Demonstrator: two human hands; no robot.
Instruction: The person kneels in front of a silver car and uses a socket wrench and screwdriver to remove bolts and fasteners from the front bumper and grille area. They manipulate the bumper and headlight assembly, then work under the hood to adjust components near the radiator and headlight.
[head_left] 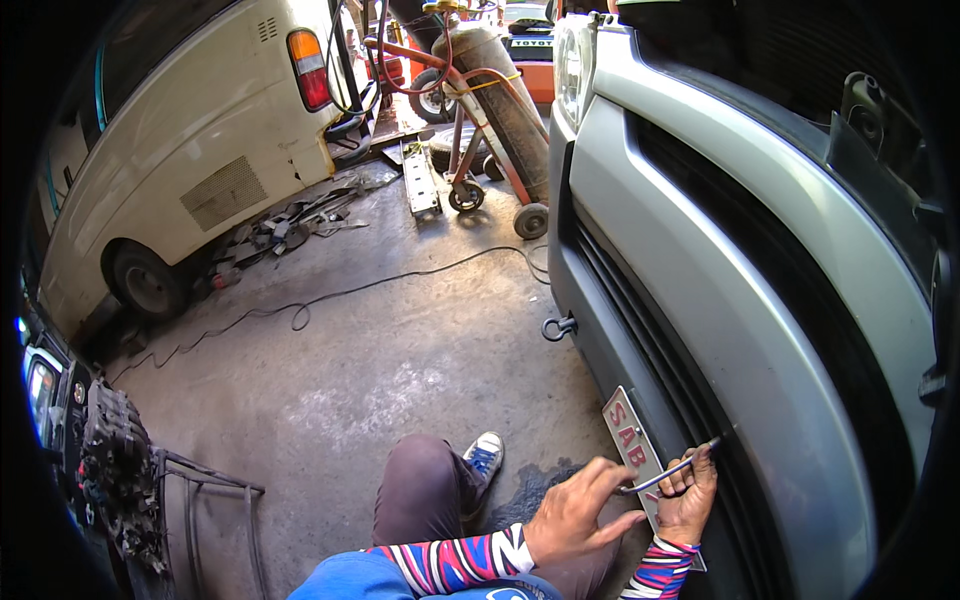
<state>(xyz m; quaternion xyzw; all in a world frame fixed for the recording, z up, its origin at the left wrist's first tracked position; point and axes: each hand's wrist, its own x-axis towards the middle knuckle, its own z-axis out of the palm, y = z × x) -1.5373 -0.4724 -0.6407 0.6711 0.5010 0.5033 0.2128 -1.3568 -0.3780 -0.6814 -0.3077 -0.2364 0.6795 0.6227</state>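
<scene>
Gripping a thin metal rod at lower right, our right hand curls closed; our left hand sits half open by the rod's end, contact unclear. Beside us is a silver car; at upper left, a cream van.

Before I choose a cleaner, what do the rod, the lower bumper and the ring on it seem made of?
Rod: probably smooth metal, thin with a bright sheen. Lower bumper: likely matte plastic, dull dark grey. Ring: perhaps bare or painted metal, dark and thick.
</scene>
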